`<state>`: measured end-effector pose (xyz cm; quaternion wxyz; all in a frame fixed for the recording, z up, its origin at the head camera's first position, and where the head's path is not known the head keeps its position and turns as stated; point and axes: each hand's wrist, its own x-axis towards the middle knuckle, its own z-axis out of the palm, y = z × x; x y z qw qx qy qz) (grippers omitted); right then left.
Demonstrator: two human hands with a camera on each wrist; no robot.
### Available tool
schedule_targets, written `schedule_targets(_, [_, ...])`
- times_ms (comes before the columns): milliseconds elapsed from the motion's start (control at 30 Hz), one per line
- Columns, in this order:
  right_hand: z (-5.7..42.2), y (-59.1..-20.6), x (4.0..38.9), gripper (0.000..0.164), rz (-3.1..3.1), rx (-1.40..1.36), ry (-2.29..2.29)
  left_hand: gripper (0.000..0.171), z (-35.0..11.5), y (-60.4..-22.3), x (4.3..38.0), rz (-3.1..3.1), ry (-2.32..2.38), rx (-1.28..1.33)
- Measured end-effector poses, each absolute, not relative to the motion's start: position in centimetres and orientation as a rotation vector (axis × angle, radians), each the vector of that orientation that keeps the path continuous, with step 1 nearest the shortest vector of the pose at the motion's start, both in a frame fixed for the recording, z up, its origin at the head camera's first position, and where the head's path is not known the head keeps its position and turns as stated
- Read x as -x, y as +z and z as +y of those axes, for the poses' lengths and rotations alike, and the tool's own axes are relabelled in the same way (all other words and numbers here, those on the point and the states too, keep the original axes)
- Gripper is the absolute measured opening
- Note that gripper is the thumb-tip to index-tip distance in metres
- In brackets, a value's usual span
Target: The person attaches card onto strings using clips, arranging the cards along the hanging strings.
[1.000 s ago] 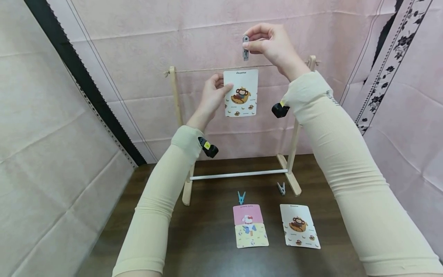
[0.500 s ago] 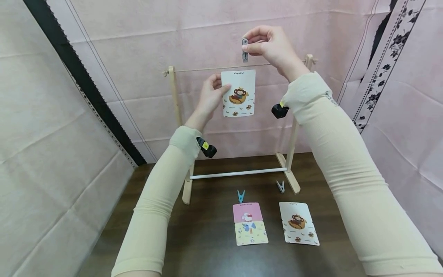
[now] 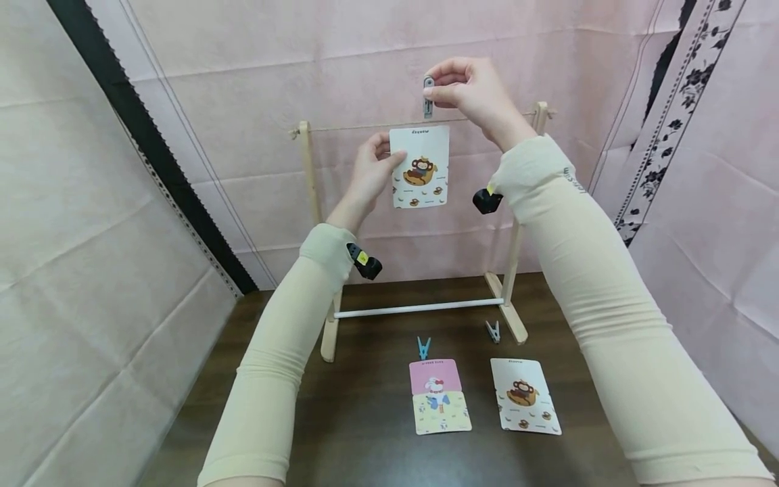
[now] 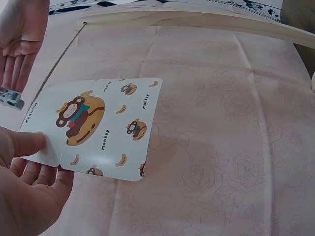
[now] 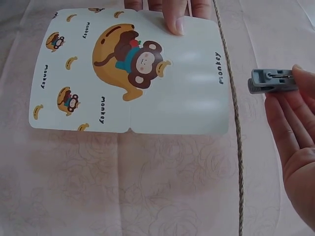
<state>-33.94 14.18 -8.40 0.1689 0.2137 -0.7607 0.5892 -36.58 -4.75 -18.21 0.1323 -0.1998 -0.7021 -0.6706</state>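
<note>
Just below the string [image 5: 238,128], a monkey card [image 3: 420,167] is pinched in the grip of the left hand [image 3: 372,166]; above, a gray clip [image 5: 272,80] in that of the right hand [image 3: 473,89]. Nothing is seen fastened yet; two other cards [image 3: 441,406] and two other clips [image 3: 493,333] are left on the table [image 3: 359,412].

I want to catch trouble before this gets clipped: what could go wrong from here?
The gray clothespin in the right hand might grab only the rope, since the raised monkey card isn't folded over it.

The card could also tilt or slip, as only the left hand pinches it, along one side.
</note>
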Motion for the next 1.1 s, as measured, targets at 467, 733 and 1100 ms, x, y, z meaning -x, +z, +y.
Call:
schedule_targets(467, [14.08, -8.38, 33.84, 0.014, -2.205, -0.524, 1.675, 0.029, -4.66, -18.06, 36.89, -2.053, -1.957, 0.581])
schedule_targets(733, [13.84, -8.33, 33.95, 0.016, -2.232, -0.531, 1.651, 0.03, -4.81, -17.91, 36.76, -2.053, -1.934, 0.58])
schedule_targets(1100, [13.5, -8.87, 34.3, 0.014, -2.275, -0.492, 1.687, 0.028, -4.81, -18.12, 36.86, -2.055, -1.939, 0.609])
